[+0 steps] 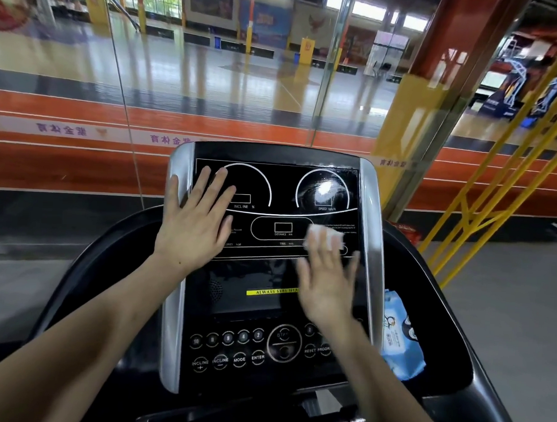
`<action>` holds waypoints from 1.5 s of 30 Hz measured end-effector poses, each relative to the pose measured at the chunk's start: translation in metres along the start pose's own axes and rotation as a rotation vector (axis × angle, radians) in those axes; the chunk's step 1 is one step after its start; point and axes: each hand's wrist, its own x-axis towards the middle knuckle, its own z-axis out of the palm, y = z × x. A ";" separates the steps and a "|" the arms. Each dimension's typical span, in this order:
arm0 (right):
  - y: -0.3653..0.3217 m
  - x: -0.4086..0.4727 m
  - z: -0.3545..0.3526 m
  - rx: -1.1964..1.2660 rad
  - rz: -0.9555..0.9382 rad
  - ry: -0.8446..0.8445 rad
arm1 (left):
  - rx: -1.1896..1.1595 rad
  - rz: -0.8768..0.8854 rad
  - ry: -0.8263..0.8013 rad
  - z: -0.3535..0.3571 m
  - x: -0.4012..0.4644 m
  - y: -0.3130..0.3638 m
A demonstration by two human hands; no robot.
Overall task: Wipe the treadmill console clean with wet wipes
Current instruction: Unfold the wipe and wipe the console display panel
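Observation:
The black treadmill console with silver side rails fills the middle of the view. My left hand lies flat with fingers spread on the console's upper left, over the incline dial. My right hand is blurred and presses a white wet wipe under its fingertips against the panel's right side, near the distance and time readouts. A wet sheen shows on the speed dial above the wipe.
A blue pack of wet wipes rests in the console's right side tray. Button rows run along the console's lower part. Glass panels stand just beyond the console, and yellow railing rises at the right.

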 end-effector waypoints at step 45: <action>-0.101 -0.025 0.032 0.008 -0.438 -0.024 | -0.122 -0.236 -0.040 -0.005 -0.075 -0.022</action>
